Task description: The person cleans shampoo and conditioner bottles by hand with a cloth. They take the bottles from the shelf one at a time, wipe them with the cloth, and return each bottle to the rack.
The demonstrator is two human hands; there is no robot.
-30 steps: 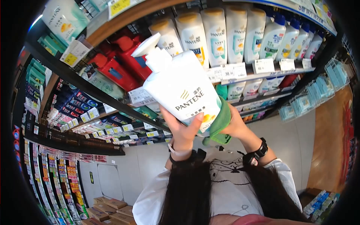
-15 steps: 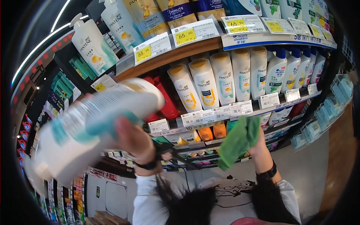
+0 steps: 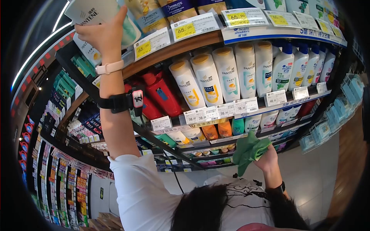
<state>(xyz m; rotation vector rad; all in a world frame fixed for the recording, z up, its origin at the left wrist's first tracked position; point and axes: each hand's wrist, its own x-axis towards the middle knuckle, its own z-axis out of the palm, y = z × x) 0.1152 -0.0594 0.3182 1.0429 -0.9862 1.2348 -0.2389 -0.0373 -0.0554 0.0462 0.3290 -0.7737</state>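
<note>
My left hand (image 3: 103, 34) reaches up to the shelf at the upper left and grips a large white and teal Pantene bottle (image 3: 89, 12). Its thumb and fingers spread around the bottle's lower part, and the bottle's top runs out of view. Beside it stand a gold 3 Minute pack (image 3: 143, 17) and, partly behind my hand, another white bottle (image 3: 88, 50). Lower down on the right, my right hand (image 3: 267, 159) is closed on a crumpled green cloth (image 3: 250, 152), held in front of the lower shelves.
White Pantene bottles (image 3: 227, 73) and Head & Shoulders bottles (image 3: 284, 71) line the middle shelf, beside red pump bottles (image 3: 162, 92). Price tags (image 3: 197, 27) stick out along the shelf edges. A wire rack with blue packs (image 3: 322, 130) hangs at the right. A black strap (image 3: 165, 147) crosses below my left arm.
My left hand has carried the Pantene bottle from the left foreground up to the upper shelf. My right hand, still with the cloth, has shifted slightly downward.
</note>
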